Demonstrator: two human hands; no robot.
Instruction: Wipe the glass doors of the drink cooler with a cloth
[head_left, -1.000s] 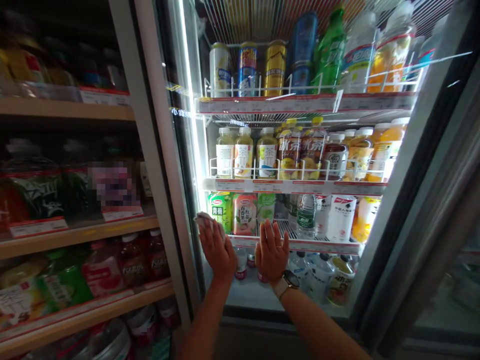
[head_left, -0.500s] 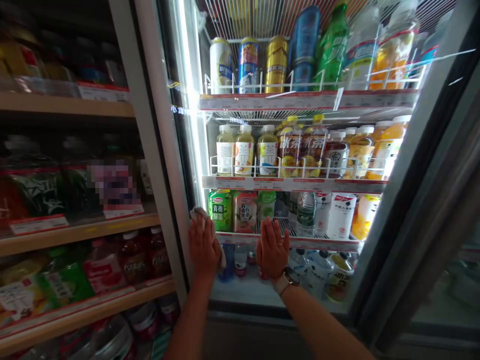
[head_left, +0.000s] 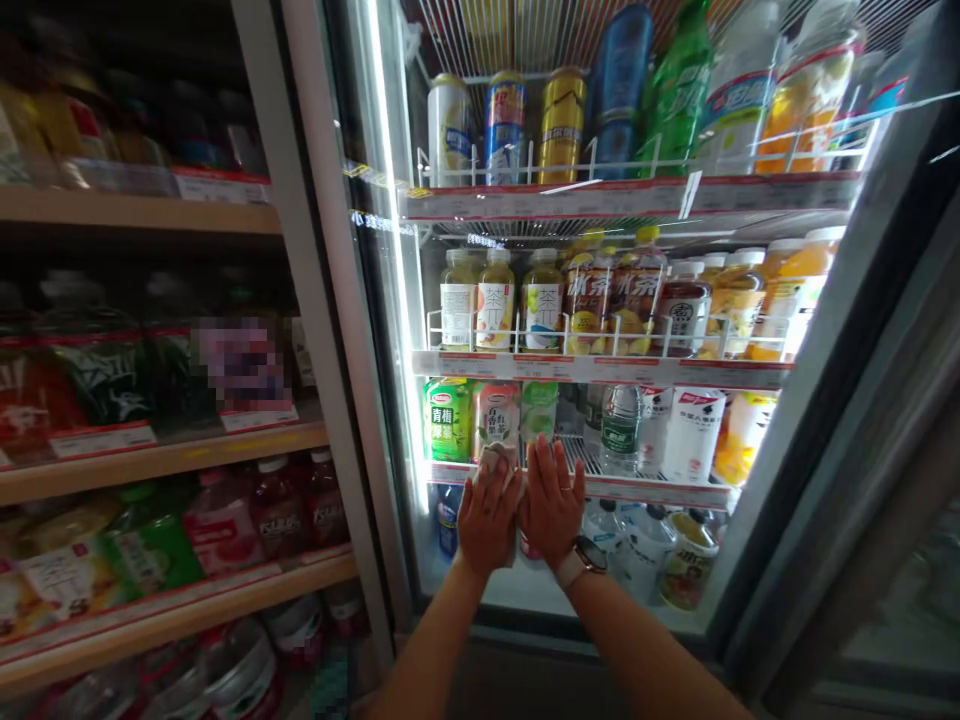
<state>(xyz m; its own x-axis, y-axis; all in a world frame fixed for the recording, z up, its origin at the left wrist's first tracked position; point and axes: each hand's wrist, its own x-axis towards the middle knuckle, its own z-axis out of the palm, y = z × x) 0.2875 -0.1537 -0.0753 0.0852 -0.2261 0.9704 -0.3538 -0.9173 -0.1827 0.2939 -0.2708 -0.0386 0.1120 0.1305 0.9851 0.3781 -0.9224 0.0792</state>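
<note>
My left hand (head_left: 486,520) presses a pale cloth (head_left: 498,455) flat against the glass door (head_left: 480,585) of a lit drinks cooler. The cloth shows past its fingertips and along its inner edge; the rest lies hidden under the palm. Right beside it, my right hand (head_left: 551,508) rests flat on the same glass, fingers stretched up and holding nothing. It wears a ring, and a watch (head_left: 590,555) sits on the wrist. Behind the glass near the fingertips stand a pink-labelled tea bottle (head_left: 496,412) and a green one (head_left: 448,415).
Inside the cooler are wire shelves with cans (head_left: 562,125), juice and tea bottles (head_left: 541,300) and water bottles (head_left: 621,425). A dark door frame (head_left: 832,400) slants down the right. To the left, wooden shelves (head_left: 247,440) hold more bottles beyond a metal post (head_left: 300,250).
My left hand has slid the cloth rightward over the glass, from the door's left edge to beside my right hand. My right hand stays nearly in place; the view has shifted slightly.
</note>
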